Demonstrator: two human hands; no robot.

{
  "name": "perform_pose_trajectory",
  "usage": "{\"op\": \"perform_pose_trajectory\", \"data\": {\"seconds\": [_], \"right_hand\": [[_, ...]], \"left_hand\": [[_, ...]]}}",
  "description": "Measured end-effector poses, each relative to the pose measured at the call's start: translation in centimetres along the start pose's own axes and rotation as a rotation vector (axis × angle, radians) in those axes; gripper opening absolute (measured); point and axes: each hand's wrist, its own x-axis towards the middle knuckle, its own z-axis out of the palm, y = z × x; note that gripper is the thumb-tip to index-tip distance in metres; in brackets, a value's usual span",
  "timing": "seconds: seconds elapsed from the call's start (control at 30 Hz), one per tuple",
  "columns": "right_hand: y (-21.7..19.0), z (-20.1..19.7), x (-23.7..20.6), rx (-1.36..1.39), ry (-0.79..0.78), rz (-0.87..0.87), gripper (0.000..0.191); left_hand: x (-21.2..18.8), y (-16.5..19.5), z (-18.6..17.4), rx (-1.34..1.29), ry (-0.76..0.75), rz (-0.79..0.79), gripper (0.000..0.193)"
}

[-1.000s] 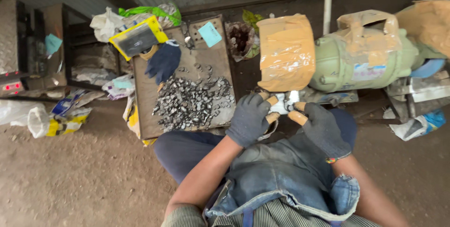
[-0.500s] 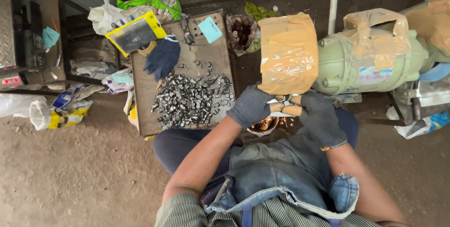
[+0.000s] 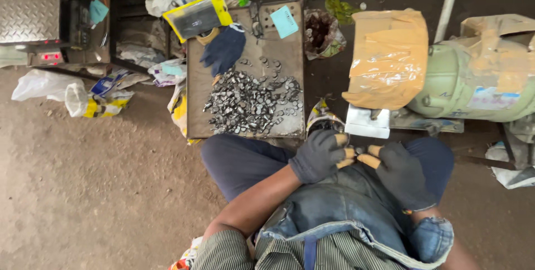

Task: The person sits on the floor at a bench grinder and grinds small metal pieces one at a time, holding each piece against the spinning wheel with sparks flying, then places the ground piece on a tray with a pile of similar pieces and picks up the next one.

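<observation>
Left hand: the left hand [image 3: 319, 156], in a dark glove with the fingertips cut away, is curled with its bare fingertips [image 3: 346, 153] pinched toward the other hand; something very small may sit between them, but I cannot tell what.
Right hand: the right hand [image 3: 402, 172], gloved the same way, is half closed, its fingertips pointing left and almost meeting the left ones (whether they grip anything is hidden).
Where the hands are: over the lap, just near of the white metal plate [image 3: 368, 122] under the taped cylinder.
Small metal pieces: a large grey heap of small metal pieces [image 3: 252, 103] lies on the flat tray [image 3: 196, 119] to the far left of the hands, well apart from them, with a few strays scattered toward the far edge.
Progress: judging by the size of the heap, much stock remains on the tray; no separate finished pile is clearly visible, so the share done cannot be read.
Surroundings: a spare blue glove [image 3: 224, 48] rests at the tray's far end; a pale green motor [image 3: 473, 83] with brown tape wrapping [image 3: 387, 58] stands to the right.
</observation>
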Motion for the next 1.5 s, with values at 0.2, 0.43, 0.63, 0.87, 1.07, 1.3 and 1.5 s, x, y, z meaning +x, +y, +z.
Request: {"op": "perform_pose_trajectory", "data": {"seconds": [0.2,0.43,0.63,0.87,1.07,1.3,1.5], "right_hand": [[0.5,2.5,-1.7,-0.018,-0.148,0.085,0.031],[-2.2,-0.2,-0.4,0.087,-0.124,0.168,0.034],[-3.4,-2.6,1.5,0.217,-0.230,0.096,0.053],[-2.3,-4.2,2.2,0.271,-0.003,0.120,0.027],[-1.3,-2.3,2.1,0.033,0.109,0.056,0.025],[-1.1,-1.9,1.5,0.446,0.047,0.390,0.046],[-0.3,-3.5,1.4,0.775,-0.067,0.514,0.039]], "left_hand": [[-3.2,-6.5,-0.9,0.598,-0.451,-0.696,0.036],[-2.6,-8.0,-3.0,0.602,-0.527,-0.677,0.031],[-0.1,-1.2,-3.2,-0.798,-0.344,-0.780,0.070],[5.3,1.0,-2.4,-0.823,-0.209,-0.675,0.049],[4.9,-0.4,0.9,-0.090,-0.280,-0.340,0.018],[1.9,-2.1,3.4,0.005,-0.100,-0.006,0.029],[3.0,-1.5,1.6,-0.089,-0.027,0.241,0.034]]}}
